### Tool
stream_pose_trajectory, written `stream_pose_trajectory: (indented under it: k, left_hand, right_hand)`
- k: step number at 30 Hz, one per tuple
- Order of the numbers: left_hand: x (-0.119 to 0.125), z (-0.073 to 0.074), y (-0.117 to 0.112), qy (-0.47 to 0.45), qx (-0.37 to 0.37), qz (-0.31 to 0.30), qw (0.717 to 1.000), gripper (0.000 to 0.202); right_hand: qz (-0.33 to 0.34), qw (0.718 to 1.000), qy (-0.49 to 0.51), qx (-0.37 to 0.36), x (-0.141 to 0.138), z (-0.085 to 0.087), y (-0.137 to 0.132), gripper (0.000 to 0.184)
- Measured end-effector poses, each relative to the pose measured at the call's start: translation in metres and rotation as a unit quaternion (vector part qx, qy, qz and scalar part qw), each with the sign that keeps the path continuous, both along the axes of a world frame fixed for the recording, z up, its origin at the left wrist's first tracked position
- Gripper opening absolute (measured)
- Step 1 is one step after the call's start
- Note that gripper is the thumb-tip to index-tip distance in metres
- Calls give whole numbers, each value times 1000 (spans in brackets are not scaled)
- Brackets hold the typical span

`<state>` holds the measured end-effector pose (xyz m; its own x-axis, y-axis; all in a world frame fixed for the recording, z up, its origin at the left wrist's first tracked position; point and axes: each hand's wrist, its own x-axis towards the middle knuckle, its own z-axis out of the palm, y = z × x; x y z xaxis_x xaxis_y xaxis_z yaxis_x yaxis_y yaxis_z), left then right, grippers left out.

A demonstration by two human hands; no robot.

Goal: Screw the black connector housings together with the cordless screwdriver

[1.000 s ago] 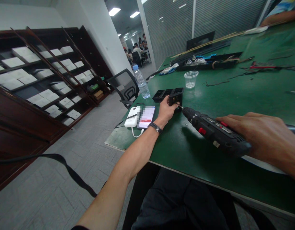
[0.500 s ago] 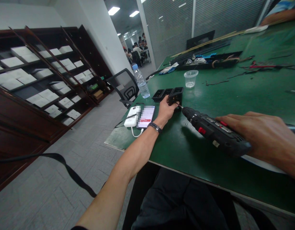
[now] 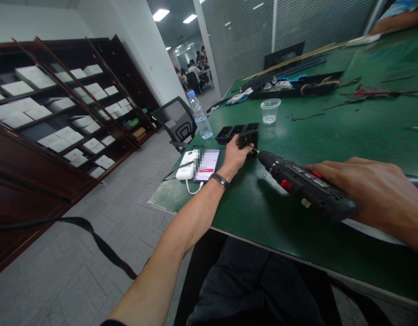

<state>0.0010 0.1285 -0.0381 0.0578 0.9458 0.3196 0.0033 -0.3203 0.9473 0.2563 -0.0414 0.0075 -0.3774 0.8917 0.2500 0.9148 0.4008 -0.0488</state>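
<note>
A person's left hand [image 3: 235, 156] grasps a small black part [image 3: 247, 138] above a green table [image 3: 317, 136], thumb and fingers closed about its near end; the right hand [image 3: 372, 185] is wrapped around a power drill [image 3: 306, 185], whose thin bit [image 3: 256, 151] points at the part, close by the left thumb; whether the tip is seated in the part or only touching it is too small to tell, and the trigger is hidden from view.

The part is just in front of a row of open black trays [image 3: 230, 133]; whether it is joined to them cannot be made out; a clear plastic cup [image 3: 270, 111] stands beyond, while a water bottle [image 3: 200, 117], a phone [image 3: 207, 165] and a white power bank [image 3: 186, 166] sit to the left.

Good work here would seem to call for the bit held straight in line with its mark, steady forward pressure and a slow, light squeeze of the trigger; the part looks best braced firmly against the table, since a loose grip could let it twist; the left thumb would be safer farther from the tip, where a slip could catch it.
</note>
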Motion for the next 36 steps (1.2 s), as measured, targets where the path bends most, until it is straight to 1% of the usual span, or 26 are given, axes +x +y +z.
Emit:
stream_pose_trajectory:
  k: [7, 14, 19, 25, 31, 36]
  left_hand:
    - [0, 0, 0, 10, 4, 3, 1000, 34]
    - [0, 0, 0, 18, 6, 4, 1000, 35]
    - [0, 0, -1, 1, 0, -2, 1000, 35]
    - [0, 2, -2, 3, 0, -1, 1000, 34]
    - [0, 2, -3, -7, 2, -6, 1000, 33]
    - [0, 3, -3, 0, -2, 3, 1000, 34]
  right_hand:
    - [21, 999, 2, 37, 3, -6, -1, 30]
    - [23, 999, 2, 38, 3, -6, 1, 33]
    - [37, 997, -7, 64, 4, -9, 1, 26]
    - [26, 998, -12, 52, 6, -11, 1, 28]
    - [34, 998, -2, 56, 6, -12, 2, 28]
    - [33, 998, -1, 60, 5, -11, 2, 27]
